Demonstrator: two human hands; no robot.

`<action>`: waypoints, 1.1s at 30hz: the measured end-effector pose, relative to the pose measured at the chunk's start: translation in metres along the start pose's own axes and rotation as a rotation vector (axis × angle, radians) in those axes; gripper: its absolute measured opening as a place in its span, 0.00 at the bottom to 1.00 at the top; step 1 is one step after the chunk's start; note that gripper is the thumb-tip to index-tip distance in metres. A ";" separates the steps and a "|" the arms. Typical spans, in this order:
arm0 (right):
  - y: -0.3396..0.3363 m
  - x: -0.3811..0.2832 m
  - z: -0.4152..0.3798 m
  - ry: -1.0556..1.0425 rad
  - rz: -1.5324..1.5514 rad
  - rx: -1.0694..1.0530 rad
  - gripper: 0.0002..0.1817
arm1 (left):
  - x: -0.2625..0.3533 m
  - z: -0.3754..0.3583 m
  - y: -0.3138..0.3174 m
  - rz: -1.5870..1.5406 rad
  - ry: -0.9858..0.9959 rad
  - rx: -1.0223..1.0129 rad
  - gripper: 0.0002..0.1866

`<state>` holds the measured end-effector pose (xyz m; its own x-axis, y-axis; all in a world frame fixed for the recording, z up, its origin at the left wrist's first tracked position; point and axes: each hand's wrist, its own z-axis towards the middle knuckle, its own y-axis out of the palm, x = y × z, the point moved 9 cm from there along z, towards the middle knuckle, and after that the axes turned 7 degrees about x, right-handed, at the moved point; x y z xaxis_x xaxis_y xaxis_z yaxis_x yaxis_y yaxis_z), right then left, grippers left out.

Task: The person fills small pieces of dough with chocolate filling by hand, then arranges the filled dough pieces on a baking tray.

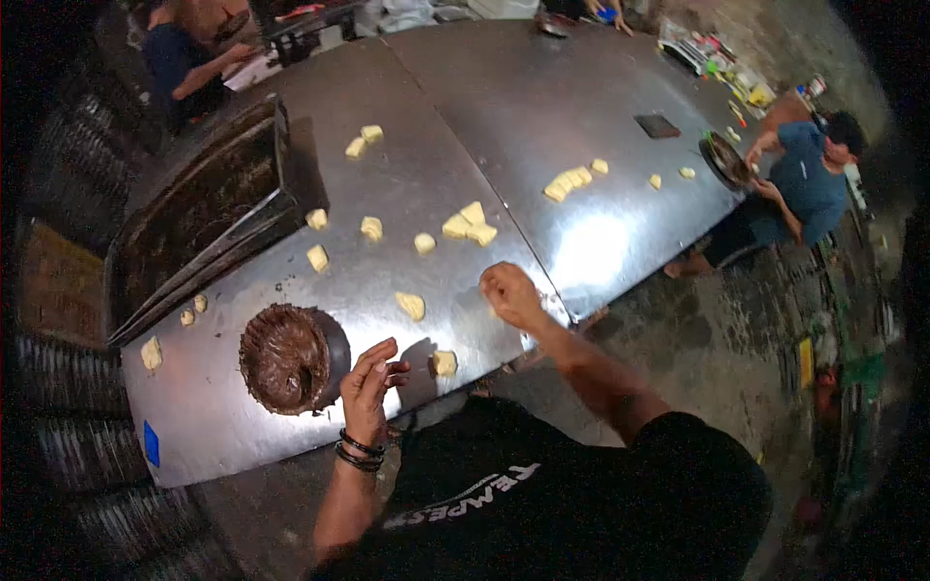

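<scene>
**When shaping is done by hand, light pressure is best**

Something pale [492, 312] is half-hidden under the curled right hand [511, 293]; its grip cannot be told. The left hand [366, 387] is held open. Between them on the table [373, 276], an oblong dough piece [411, 307] is angled, long axis far-left to near-right.

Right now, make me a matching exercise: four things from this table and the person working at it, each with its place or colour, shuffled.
1. Brown paste
2. Bracelets
3. Small flat patch
4. Dough pieces

A. Blue
B. Inside the round bowl
C. Pale yellow
D. Around the left wrist

Pairs: 1-B, 2-D, 3-A, 4-C
</scene>
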<state>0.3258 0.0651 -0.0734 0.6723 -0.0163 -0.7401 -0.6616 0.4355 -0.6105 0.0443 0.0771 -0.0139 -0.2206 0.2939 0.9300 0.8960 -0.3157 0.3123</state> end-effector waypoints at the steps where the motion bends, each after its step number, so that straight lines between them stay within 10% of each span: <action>1: 0.023 -0.012 0.001 -0.103 -0.001 0.058 0.07 | 0.013 0.003 -0.014 0.009 0.023 0.036 0.16; 6: -0.004 -0.019 -0.057 -0.611 -0.210 -0.239 0.11 | 0.035 0.004 -0.023 -0.051 0.119 0.232 0.15; 8: 0.011 0.101 -0.056 -0.308 -0.060 -0.431 0.09 | 0.045 -0.002 -0.056 -0.032 0.092 0.335 0.17; 10: 0.033 0.163 -0.024 0.140 -0.977 -0.143 0.08 | 0.062 -0.003 -0.088 -0.053 0.127 0.427 0.19; 12: -0.020 0.006 0.005 -0.206 -0.286 0.352 0.07 | 0.073 0.007 -0.124 -0.059 0.134 0.413 0.17; 19: -0.005 -0.042 -0.043 -0.308 -0.415 0.019 0.07 | 0.112 0.074 -0.244 -0.184 0.105 0.389 0.19; 21: -0.031 -0.003 -0.044 -0.086 -0.395 0.500 0.08 | 0.112 0.107 -0.287 -0.311 -0.024 0.403 0.18; 23: -0.029 -0.003 -0.029 0.274 -0.457 0.481 0.11 | 0.104 0.154 -0.352 -0.317 -0.120 0.392 0.20; 26: -0.025 0.004 -0.047 0.083 -0.561 0.699 0.13 | 0.118 0.195 -0.430 -0.264 -0.052 0.724 0.42; 27: -0.020 0.007 -0.052 0.099 -0.713 0.654 0.15 | 0.118 0.222 -0.453 -0.152 0.013 0.509 0.48; 33: -0.015 -0.050 -0.045 0.077 -0.646 0.619 0.13 | 0.062 0.314 -0.575 0.120 -0.296 0.479 0.27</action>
<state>0.2868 0.0188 -0.0399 0.8127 -0.4763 -0.3356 0.1500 0.7275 -0.6695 -0.3632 0.5602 -0.1967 -0.0513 0.5430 0.8382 0.9979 0.0615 0.0213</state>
